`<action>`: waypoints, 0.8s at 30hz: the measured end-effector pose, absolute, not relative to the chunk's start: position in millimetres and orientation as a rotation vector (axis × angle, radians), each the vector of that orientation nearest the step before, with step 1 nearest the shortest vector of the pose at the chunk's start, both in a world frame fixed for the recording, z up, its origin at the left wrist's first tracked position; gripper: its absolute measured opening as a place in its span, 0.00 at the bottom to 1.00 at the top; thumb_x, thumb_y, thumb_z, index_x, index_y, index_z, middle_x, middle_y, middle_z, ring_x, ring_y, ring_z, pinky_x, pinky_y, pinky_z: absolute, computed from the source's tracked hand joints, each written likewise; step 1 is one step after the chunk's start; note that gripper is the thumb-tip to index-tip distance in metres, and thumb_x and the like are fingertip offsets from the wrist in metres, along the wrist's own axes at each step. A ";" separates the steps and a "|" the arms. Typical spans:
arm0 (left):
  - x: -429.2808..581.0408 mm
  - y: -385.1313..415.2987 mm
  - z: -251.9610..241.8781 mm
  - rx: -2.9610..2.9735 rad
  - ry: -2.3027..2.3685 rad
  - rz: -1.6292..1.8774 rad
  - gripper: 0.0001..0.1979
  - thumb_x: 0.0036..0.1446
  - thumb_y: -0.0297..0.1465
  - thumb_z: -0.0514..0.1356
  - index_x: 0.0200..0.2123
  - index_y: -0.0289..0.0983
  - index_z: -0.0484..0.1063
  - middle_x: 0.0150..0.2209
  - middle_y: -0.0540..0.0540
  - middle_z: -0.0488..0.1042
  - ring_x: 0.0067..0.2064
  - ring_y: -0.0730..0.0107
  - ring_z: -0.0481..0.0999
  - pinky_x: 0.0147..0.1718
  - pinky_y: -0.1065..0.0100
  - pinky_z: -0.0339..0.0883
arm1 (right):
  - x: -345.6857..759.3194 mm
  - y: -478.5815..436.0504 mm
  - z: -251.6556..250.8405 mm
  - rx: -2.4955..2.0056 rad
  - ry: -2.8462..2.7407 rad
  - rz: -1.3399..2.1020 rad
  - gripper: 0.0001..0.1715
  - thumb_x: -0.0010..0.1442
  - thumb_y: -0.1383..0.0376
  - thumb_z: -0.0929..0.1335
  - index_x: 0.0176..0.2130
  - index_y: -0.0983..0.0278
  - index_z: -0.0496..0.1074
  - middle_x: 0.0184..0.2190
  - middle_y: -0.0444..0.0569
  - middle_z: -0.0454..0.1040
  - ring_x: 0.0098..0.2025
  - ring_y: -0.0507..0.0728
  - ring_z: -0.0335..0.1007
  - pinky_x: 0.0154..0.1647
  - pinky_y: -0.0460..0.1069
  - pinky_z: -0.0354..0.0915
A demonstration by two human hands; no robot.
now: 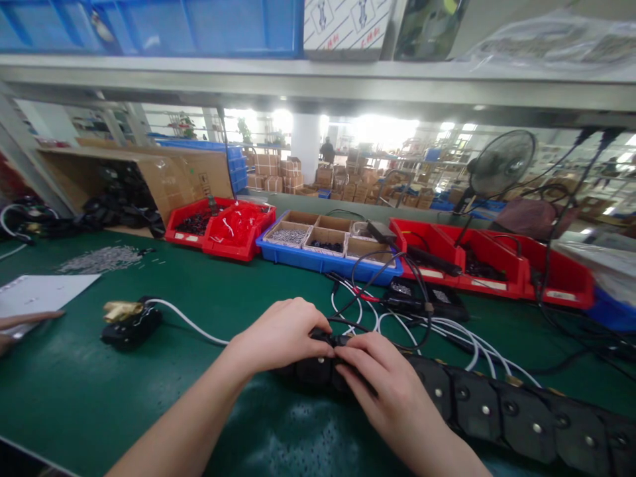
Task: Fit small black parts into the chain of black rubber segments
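My left hand [285,334] and my right hand [385,374] meet over the near end of a row of black housings [487,411]. Both are closed, fingertips pinching a small black part [338,340] at the top edge of one housing; its exact kind is mostly hidden by the fingers. The housings lie side by side on the green table, each with a small silvery dot. White cables [477,328] run behind them. Left of my left hand sits another black housing [130,331] with a brass fitting [122,310] on it, its white cable [186,319] leading toward my wrist.
Red bins [238,232] and a blue tray [328,265] of small parts line the back. A black tool [432,260] with a cord lies across the right bins. Small grey pieces [106,257] are heaped at left, near another person's hand [32,319] on white paper [47,291].
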State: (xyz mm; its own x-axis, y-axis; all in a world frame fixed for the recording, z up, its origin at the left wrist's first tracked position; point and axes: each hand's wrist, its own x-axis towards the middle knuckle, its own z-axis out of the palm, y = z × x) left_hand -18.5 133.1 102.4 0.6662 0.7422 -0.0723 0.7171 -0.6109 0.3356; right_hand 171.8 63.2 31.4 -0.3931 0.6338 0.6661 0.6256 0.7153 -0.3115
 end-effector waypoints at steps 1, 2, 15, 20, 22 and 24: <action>-18.7 133.1 102.5 2.553 1.153 0.103 0.09 0.57 0.37 0.65 0.40 0.44 0.81 0.36 0.49 0.82 0.35 0.66 0.77 0.29 0.70 0.56 | 172.1 62.9 31.8 -0.951 -2.123 -0.013 0.10 0.66 0.73 0.64 0.47 0.65 0.70 0.39 0.53 0.70 0.40 0.58 0.68 0.38 0.52 0.72; -18.8 133.3 102.9 2.562 1.147 0.102 0.09 0.57 0.37 0.65 0.40 0.44 0.81 0.36 0.49 0.82 0.35 0.66 0.77 0.29 0.70 0.56 | 172.2 62.8 32.3 -0.953 -2.130 -0.029 0.10 0.67 0.73 0.64 0.47 0.66 0.70 0.39 0.53 0.70 0.39 0.58 0.68 0.38 0.52 0.72; -1.1 168.3 118.6 2.532 0.856 -0.185 0.16 0.53 0.36 0.69 0.44 0.36 0.81 0.36 0.45 0.81 0.33 0.70 0.73 0.29 0.74 0.59 | 171.3 68.3 26.3 -1.000 -2.080 0.006 0.05 0.66 0.74 0.65 0.39 0.66 0.68 0.36 0.51 0.68 0.37 0.57 0.65 0.36 0.51 0.69; 4.5 167.2 120.8 2.457 0.907 -0.200 0.13 0.51 0.32 0.69 0.41 0.35 0.82 0.30 0.49 0.79 0.30 0.73 0.71 0.28 0.76 0.59 | 169.5 66.6 30.0 -1.052 -2.068 -0.039 0.08 0.64 0.75 0.66 0.44 0.65 0.68 0.39 0.52 0.69 0.40 0.59 0.66 0.38 0.54 0.70; 6.0 165.6 121.8 2.453 0.889 -0.198 0.10 0.51 0.30 0.69 0.38 0.35 0.82 0.26 0.51 0.76 0.28 0.74 0.69 0.27 0.76 0.58 | 169.7 67.3 31.7 -1.127 -2.067 -0.146 0.17 0.61 0.73 0.68 0.50 0.65 0.67 0.45 0.55 0.69 0.45 0.64 0.66 0.42 0.59 0.70; 6.2 163.8 121.4 2.455 0.873 -0.191 0.07 0.52 0.29 0.69 0.36 0.34 0.82 0.24 0.51 0.75 0.27 0.75 0.68 0.26 0.75 0.57 | 170.1 69.0 32.7 -1.180 -2.077 -0.184 0.23 0.59 0.72 0.70 0.54 0.65 0.65 0.47 0.56 0.70 0.48 0.66 0.65 0.45 0.62 0.69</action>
